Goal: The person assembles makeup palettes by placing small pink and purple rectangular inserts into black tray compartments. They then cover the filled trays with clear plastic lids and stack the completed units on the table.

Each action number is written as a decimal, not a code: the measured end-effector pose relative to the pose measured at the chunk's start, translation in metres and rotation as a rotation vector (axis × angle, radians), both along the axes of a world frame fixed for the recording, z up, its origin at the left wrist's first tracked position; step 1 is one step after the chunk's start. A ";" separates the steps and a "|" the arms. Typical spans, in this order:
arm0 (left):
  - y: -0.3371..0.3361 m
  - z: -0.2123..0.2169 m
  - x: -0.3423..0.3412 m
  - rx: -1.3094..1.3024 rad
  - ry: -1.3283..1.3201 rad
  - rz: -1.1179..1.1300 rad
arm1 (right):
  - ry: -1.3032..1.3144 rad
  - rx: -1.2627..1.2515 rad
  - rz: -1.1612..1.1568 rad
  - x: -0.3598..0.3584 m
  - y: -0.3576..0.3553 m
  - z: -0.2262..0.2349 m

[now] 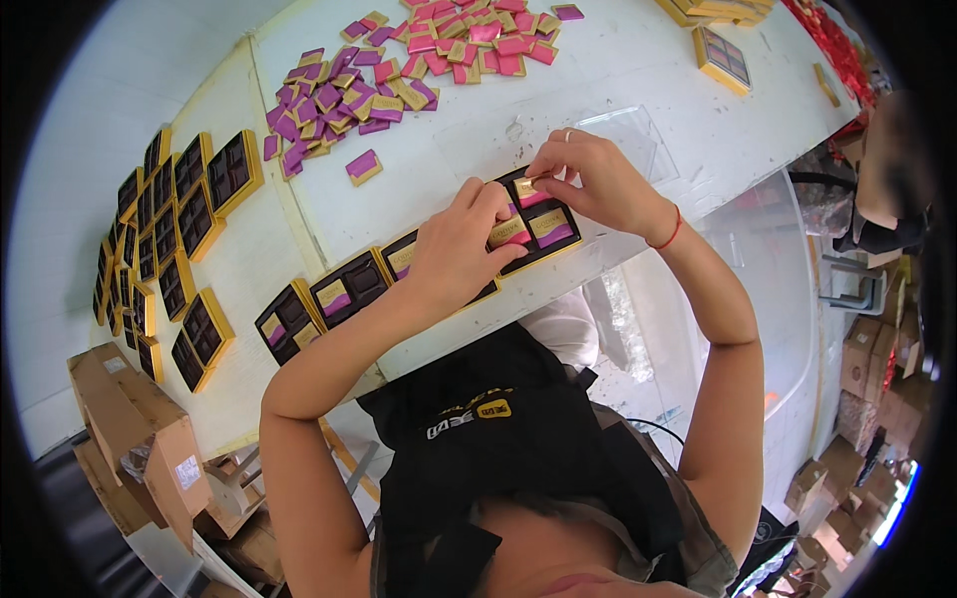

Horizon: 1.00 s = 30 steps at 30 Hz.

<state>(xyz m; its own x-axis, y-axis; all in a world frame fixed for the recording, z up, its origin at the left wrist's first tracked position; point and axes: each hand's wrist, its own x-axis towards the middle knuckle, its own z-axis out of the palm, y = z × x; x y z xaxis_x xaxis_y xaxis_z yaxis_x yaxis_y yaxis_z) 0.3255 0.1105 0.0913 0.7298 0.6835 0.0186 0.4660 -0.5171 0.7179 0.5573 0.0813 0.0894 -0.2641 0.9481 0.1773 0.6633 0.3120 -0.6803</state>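
The right hand [590, 181] pinches a shiny gold-and-pink wrapped rectangle [526, 190] from its right, in a far compartment of the black, gold-edged tray [539, 208]; the left hand [461, 239] arches over the left side, grip unclear.

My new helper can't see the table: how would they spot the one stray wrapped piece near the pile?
On the white table, find the purple, pink and gold heap of wrapped pieces. Between it and the row of open dark boxes lies a small rectangular purple-and-gold piece. Unlike its look-alikes in the heap, it lies alone, touching no other piece.
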 end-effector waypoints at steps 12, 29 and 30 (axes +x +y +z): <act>-0.023 -0.014 -0.012 0.559 0.093 -0.086 | 0.002 0.150 -0.055 -0.007 -0.011 -0.015; 0.154 -0.031 0.037 0.518 0.082 0.227 | -0.167 0.274 -0.317 0.007 0.114 -0.025; 0.156 -0.032 0.049 0.514 0.099 0.238 | -0.234 0.227 -0.376 0.010 0.123 -0.029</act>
